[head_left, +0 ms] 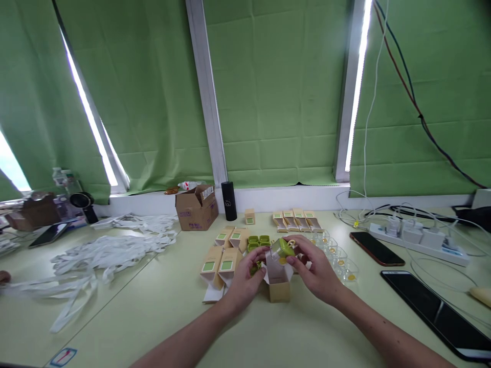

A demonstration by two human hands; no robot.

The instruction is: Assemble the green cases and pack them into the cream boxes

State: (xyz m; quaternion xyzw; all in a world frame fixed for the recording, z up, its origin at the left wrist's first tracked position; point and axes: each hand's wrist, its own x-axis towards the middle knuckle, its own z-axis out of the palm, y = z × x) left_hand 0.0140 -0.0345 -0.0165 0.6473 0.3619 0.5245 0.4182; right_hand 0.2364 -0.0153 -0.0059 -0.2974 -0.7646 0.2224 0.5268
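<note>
A small clear jar with a green lid [283, 248] and a cream loop is pinched by my right hand [316, 268], tilted above an open small cardboard box [280, 292]. The box stands upright with its white inner flaps spread. My left hand [243, 276] has its fingers closed at the box's left flap, close to the jar; its exact grip is partly hidden. Just behind it sit several green lids [264, 239]. Left of that hand are several kraft boxes with green labels [209, 267]. Clear jars [337, 255] stand in rows beyond my right hand.
More kraft boxes [295, 221] and a single one [249, 216] stand further back. A brown carton [196, 209] and black cylinder [229, 201] are by the wall. White strips [118, 250] lie left; phone [376, 249], tablet [437, 312] and power strip [420, 243] right.
</note>
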